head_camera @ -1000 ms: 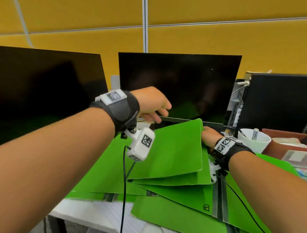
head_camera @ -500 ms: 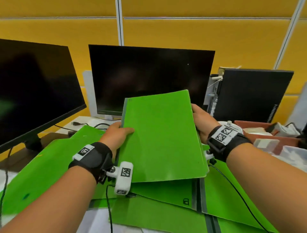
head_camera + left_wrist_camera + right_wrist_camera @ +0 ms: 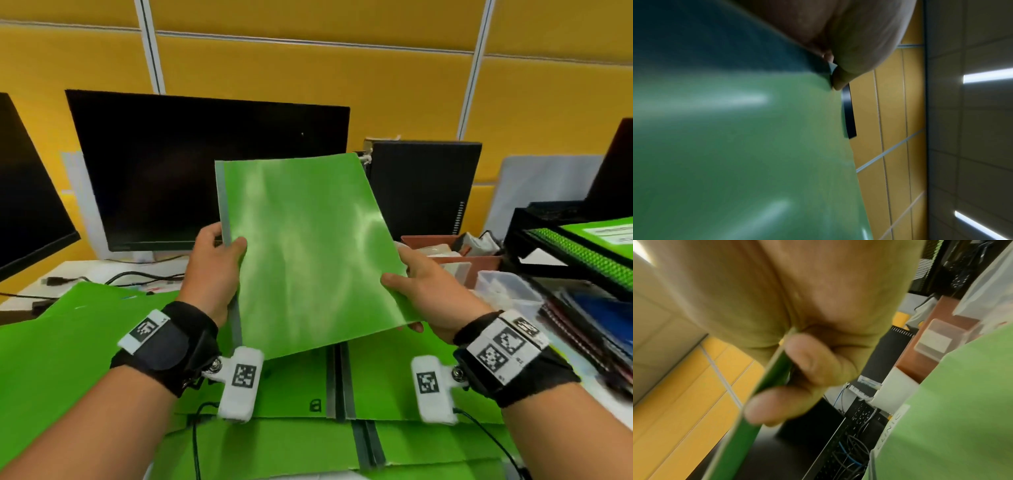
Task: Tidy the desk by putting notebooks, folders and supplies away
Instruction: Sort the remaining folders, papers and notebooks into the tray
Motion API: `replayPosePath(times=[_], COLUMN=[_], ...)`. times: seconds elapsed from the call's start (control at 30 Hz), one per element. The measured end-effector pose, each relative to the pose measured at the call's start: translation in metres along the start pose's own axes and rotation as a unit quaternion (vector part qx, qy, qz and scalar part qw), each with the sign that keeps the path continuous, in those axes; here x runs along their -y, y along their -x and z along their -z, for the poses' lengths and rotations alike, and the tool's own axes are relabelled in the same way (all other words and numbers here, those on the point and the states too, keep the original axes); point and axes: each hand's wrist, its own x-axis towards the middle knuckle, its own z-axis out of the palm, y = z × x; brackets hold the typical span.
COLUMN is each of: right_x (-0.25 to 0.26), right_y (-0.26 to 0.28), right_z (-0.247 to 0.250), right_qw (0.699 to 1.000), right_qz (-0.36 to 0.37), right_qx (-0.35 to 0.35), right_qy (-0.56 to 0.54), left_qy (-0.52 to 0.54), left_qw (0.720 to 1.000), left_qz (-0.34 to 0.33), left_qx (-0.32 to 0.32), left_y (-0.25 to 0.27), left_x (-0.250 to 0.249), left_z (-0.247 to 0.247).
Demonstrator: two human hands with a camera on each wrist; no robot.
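Green folder [image 3: 305, 253], grey spine left, raised, tilted, above other green folders [image 3: 294, 397] on desk.

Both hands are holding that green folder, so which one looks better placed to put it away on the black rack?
Probably the right hand. It grips the green folder on the edge nearer the black rack, which stands on that side; the left hand holds the far, spine edge.

Folder [image 3: 308, 253] held up above worktop [image 3: 113, 269], before monitor [image 3: 205, 171]. More folders [image 3: 68, 346] spread flat on worktop beneath. Second monitor [image 3: 24, 192] at left. Computer case [image 3: 424, 185] right of monitor; tray [image 3: 479, 263] before it. Rack [image 3: 561, 253] far right.
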Motion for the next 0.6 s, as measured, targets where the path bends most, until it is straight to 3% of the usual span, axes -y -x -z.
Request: replayPosePath(times=[0.23,0.6], right_x=[-0.021,-0.061], right_y=[0.03,0.079], right_z=[0.046,0.123], right_qw=[0.981,0.949], right_qz=[-0.093,-0.147], right_qx=[-0.154,-0.252], right_qy=[-0.067,-0.118], left_qy=[-0.023,-0.012], left_qw=[0.98,0.955], left_qz=[0.062,0.066], left_qx=[0.185,0.288], left_y=[0.016,0.046], left_x=[0.022,0.041], left_z=[-0.061,-0.15])
